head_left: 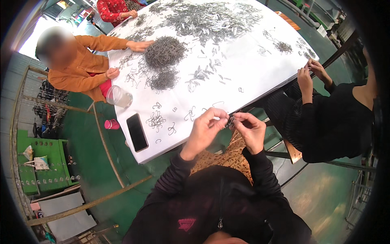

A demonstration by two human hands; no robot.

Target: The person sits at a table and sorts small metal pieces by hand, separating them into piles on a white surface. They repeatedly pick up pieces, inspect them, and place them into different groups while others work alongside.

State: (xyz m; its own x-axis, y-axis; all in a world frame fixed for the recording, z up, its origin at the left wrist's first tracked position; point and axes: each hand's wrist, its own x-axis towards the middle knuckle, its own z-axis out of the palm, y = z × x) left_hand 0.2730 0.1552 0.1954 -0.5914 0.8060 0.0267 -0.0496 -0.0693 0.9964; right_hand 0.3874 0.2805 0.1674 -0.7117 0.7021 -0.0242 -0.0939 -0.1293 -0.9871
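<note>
My left hand (pixel 205 132) and my right hand (pixel 251 132) meet just over the near edge of the white-covered table (pixel 178 138). Both are closed in a pinch, fingertips almost touching. Between them is a small cluster of bent metal wire hooks (pixel 231 120), partly hidden by the fingers, so how many each hand grips is unclear. Left of my hands lies a loose pile of similar wire hooks (pixel 156 120), with several single ones scattered around it. Beyond, a tall tangled heap of hooks (pixel 164 52) stands on the table.
A black phone (pixel 137 132) and a clear plastic jar (pixel 119 96) are at the table's left edge. Flat metal pieces (pixel 211 22) spread over the far side. A person in orange (pixel 81 77) reaches to the heap; a person in black (pixel 333 118) works at right; a red sleeve (pixel 111 10) shows far left.
</note>
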